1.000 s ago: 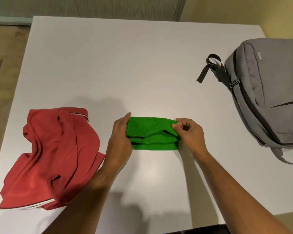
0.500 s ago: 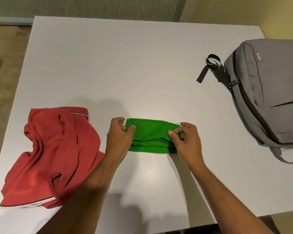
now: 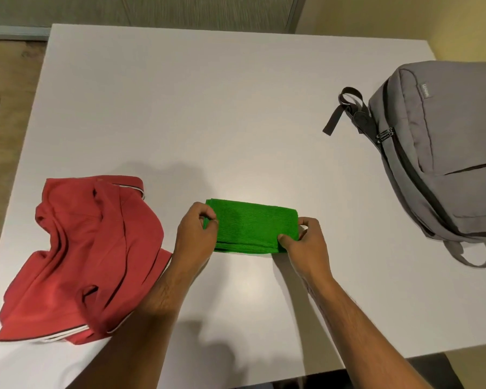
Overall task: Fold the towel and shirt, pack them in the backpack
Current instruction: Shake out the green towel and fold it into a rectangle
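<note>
The top flap of the towel [image 3: 253,226] now lies flat; a moment ago it was still lifted. The left hand [image 3: 195,234] pinches the towel's left end and the right hand [image 3: 306,242] pinches its right end, near the table's [image 3: 208,108] near edge. Line up the edges and press flat (no bumps). The shirt [image 3: 90,254] lies crumpled at the left, the backpack [image 3: 446,153] zipped at the right.

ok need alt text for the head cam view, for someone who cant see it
Two hands pinch the ends of a folded green towel on a white table: left hand at its left end, right hand at its right. A crumpled red shirt lies left, a closed grey backpack right.
</note>
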A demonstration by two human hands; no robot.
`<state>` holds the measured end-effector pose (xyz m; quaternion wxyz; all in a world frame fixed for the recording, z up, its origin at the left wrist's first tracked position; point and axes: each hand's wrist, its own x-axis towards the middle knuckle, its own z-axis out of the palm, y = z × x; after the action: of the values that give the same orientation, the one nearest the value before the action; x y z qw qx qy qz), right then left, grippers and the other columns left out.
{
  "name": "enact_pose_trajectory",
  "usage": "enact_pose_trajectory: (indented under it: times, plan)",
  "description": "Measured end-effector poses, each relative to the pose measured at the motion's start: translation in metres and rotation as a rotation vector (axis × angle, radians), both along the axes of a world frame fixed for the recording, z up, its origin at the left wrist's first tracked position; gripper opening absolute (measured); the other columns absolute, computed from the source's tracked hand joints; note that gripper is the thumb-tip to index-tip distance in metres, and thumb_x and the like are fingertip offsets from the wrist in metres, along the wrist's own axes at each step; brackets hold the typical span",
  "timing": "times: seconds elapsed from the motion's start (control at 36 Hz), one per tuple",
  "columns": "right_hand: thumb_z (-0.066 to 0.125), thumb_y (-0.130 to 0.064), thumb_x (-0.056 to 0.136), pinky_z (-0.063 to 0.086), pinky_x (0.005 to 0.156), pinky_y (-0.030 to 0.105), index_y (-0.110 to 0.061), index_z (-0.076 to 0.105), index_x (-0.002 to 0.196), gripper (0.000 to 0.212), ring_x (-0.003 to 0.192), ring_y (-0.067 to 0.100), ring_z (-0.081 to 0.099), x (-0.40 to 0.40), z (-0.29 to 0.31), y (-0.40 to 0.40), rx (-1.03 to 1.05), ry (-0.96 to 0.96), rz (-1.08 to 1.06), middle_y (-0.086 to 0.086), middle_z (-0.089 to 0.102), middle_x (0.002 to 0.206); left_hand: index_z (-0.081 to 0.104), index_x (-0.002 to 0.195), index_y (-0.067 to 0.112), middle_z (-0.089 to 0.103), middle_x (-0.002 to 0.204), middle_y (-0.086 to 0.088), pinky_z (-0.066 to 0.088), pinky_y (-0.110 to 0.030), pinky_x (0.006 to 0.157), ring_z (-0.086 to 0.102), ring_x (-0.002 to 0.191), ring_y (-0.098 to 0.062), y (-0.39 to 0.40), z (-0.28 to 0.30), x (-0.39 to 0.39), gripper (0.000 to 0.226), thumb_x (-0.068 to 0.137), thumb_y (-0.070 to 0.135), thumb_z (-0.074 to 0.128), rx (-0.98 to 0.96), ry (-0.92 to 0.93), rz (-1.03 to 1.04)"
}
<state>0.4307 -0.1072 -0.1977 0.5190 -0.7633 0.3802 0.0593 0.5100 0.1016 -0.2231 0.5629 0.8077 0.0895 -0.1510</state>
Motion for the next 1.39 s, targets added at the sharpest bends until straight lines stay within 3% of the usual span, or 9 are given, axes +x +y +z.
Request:
enact_pose_trajectory:
  times: [0.19,0.31,0.53,0.64,0.78,0.92,1.17,1.31,1.39]
  plan:
    - [0.072,-0.011,0.092,0.045,0.067,0.022,-0.031,0.047,0.125,0.046,0.086,0.008,0.065,-0.014,-0.004,0.002,-0.082,-0.034,0.109,-0.009,0.065,0.094,0.066,0.120,0.024,0.064,0.121,0.009,0.046,-0.013,0.087,0.060,0.113,-0.007,0.002,0.003,-0.004,0.032,0.097,0.003,0.059,-0.016,0.022,-0.041]
    - [0.071,-0.009,0.093,0.040,0.064,0.012,-0.027,0.045,0.134,0.052,0.083,-0.001,0.061,-0.016,-0.008,0.002,-0.170,-0.054,0.142,-0.017,0.061,0.092,0.059,0.124,0.028,0.053,0.127,0.009,0.044,-0.020,0.100,0.054,0.118,-0.007,0.004,0.005,-0.005,0.043,0.092,0.000,0.065,0.034,-0.023,-0.116]
    - [0.071,0.000,0.083,0.041,0.104,0.029,-0.016,0.031,0.157,0.086,0.122,0.014,0.042,-0.017,-0.014,0.015,-0.432,-0.158,0.244,-0.009,0.031,0.129,0.061,0.118,0.029,0.037,0.133,0.009,0.032,-0.034,0.105,0.037,0.127,-0.013,-0.003,0.007,-0.012,0.059,0.066,0.004,0.072,0.343,-0.237,-0.147]
    - [0.068,-0.002,0.081,0.036,0.115,0.038,-0.008,0.046,0.151,0.074,0.140,0.027,0.040,-0.015,-0.013,0.016,-0.624,-0.234,0.375,0.011,0.039,0.156,0.066,0.107,0.019,0.051,0.141,0.003,0.033,-0.033,0.103,0.042,0.132,-0.016,-0.025,0.020,-0.007,0.036,0.076,-0.001,0.063,0.354,-0.517,-0.192]
    - [0.052,-0.006,0.085,0.040,0.116,0.044,0.003,0.055,0.142,0.057,0.138,0.037,0.048,-0.010,-0.016,0.016,-0.741,-0.276,0.531,0.021,0.050,0.151,0.066,0.126,0.007,0.052,0.151,-0.013,0.039,-0.046,0.114,0.044,0.144,-0.028,-0.053,-0.005,0.007,0.031,0.098,0.020,0.057,0.508,-0.743,-0.477]
    - [0.044,-0.011,0.084,0.029,0.123,0.053,0.004,0.054,0.144,0.062,0.151,0.034,0.032,-0.005,-0.008,0.025,-0.714,-0.195,0.524,0.018,0.041,0.160,0.044,0.152,0.009,0.033,0.163,-0.015,0.026,-0.053,0.123,0.024,0.155,-0.031,-0.046,-0.031,0.007,0.059,0.107,0.045,0.028,0.837,-0.637,-0.676]
    - [0.041,-0.011,0.101,0.024,0.126,0.042,-0.006,0.050,0.150,0.051,0.153,0.027,0.031,0.044,-0.006,0.059,-0.585,-0.356,0.548,0.013,0.042,0.160,0.029,0.160,0.011,0.025,0.168,-0.010,0.015,-0.050,0.127,0.013,0.158,-0.027,-0.043,-0.043,0.002,0.073,0.099,0.039,0.058,0.805,-0.615,-0.679]
    - [0.026,-0.026,0.107,0.018,0.128,0.045,-0.009,0.037,0.158,0.055,0.157,0.023,0.021,0.051,-0.035,0.055,-0.654,-0.184,0.617,0.010,0.033,0.166,0.024,0.161,0.012,0.022,0.168,-0.008,0.014,-0.049,0.127,0.013,0.158,-0.025,-0.043,-0.042,0.002,0.067,0.107,0.050,0.016,0.798,-0.582,-0.647]
    - [0.011,-0.042,0.108,0.006,0.130,0.039,-0.016,0.029,0.162,0.063,0.159,0.016,0.010,0.047,-0.041,0.049,-0.712,-0.108,0.614,0.001,0.024,0.170,0.018,0.163,0.015,0.013,0.171,-0.005,0.007,-0.047,0.128,0.005,0.159,-0.023,-0.044,-0.044,0.001,0.067,0.107,0.049,0.026,0.855,-0.572,-0.646]
